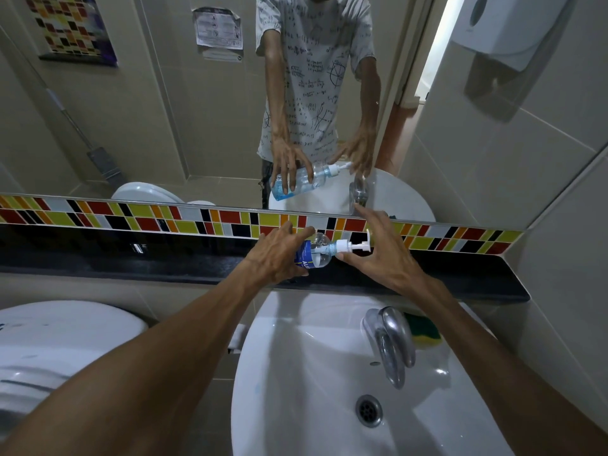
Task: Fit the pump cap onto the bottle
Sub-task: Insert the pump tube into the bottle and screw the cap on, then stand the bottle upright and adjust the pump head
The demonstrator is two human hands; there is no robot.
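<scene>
Bottle (316, 254): clear, blue label, blue liquid inside. We hold it tipped on its side above the black ledge (131, 261), neck pointing to our right.
Pump cap (349, 247): white, already sitting on the neck, nozzle end toward our right hand. Collar looks seated; we can't tell from here whether the thread is fully tight.
Left hand (276, 258): wrapped around the bottle body, fingers over the top, thumb beneath. Firm hold.
Right hand (383, 255): spread wide, cupped around the pump head without closing on it. Thumb tip near the collar, index finger reaching past the nozzle. Carrying nothing.
Progress: we judge it late stage. Cap is on the bottle; what's left is probably a final twist or check, then standing the bottle upright.
Risk: bottle is horizontal, so a loose collar could leak.
Surface: glossy black ledge under the hands, strip of red, yellow, black and white tiles (184, 222) behind it.
Sink (296, 373): white basin below the ledge, chrome tap (391, 343) at its right, drain (369, 410) open.
Sponge (424, 330): yellow-green, beside the tap on the basin rim.
Mirror (164, 126): above the tile strip, repeats both hands and the bottle.
Room: small tiled bathroom, white toilet cistern lid (59, 340) at left, white dispenser (500, 28) on the right wall.
</scene>
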